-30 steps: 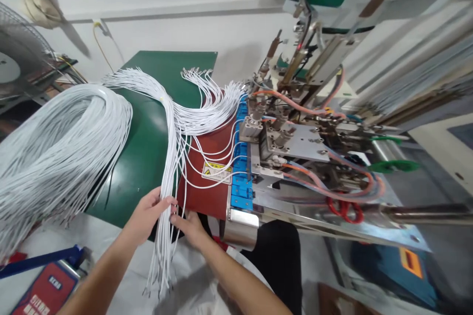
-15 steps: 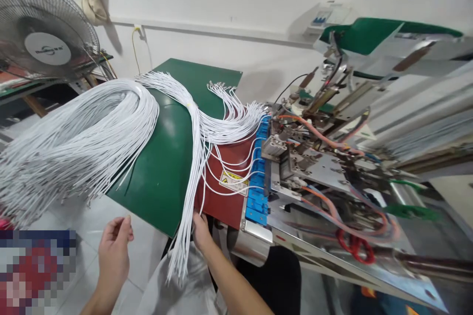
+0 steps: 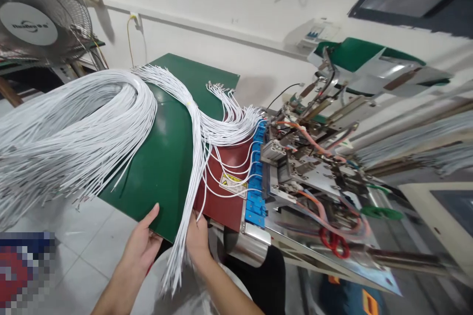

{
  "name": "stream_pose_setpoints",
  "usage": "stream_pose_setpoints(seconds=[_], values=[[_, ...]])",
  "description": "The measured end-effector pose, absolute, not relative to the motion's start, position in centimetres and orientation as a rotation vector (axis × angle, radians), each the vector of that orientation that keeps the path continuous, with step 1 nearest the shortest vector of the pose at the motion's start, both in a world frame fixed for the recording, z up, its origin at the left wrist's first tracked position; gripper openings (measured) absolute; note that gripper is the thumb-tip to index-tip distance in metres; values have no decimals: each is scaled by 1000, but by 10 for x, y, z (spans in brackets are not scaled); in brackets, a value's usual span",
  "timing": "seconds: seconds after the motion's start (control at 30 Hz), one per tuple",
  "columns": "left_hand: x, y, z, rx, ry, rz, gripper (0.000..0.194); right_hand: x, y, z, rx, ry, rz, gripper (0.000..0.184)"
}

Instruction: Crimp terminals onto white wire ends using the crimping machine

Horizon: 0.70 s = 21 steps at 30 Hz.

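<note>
A long bundle of white wires (image 3: 192, 157), tied near its top, drapes over the green board (image 3: 166, 197) and hangs past its front edge. My right hand (image 3: 197, 238) is closed beside the hanging part, at the low end of a loose white wire; the wires partly hide its fingertips. Close to the board's front corner is my left hand (image 3: 142, 246), thumb stretched up over the board and fingers lower at its edge, holding no wire. Several single wires curve across the red board (image 3: 221, 211) into a row of blue clamps (image 3: 256, 206).
A thick looped bundle of white wires (image 3: 121, 103) lies on the left, spilling off the board. On the right stands a metal machine (image 3: 295, 157) with orange hoses and red-handled scissors (image 3: 334, 243). A fan (image 3: 33, 22) is at the upper left.
My left hand has moved right and up to the green board's front edge, its thumb now extended. My right hand stays by the hanging wires. The view has turned slightly.
</note>
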<state>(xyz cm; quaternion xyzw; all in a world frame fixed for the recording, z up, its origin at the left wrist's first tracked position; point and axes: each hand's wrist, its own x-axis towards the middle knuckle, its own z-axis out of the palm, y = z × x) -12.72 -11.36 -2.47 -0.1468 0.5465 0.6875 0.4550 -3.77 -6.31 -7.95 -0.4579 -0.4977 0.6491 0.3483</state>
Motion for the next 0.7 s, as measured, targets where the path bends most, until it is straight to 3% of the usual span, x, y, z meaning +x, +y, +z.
stream_pose_setpoints(seconds=[0.5, 0.7], values=[[-132, -116, -10, -429, 1340, 1564, 40, -18, -64, -46, -1311, -1704, 1566, 27], [-130, -117, -12, -411, 1387, 1585, 41, -10, -62, -43, -1348, -1741, 1468, 29]])
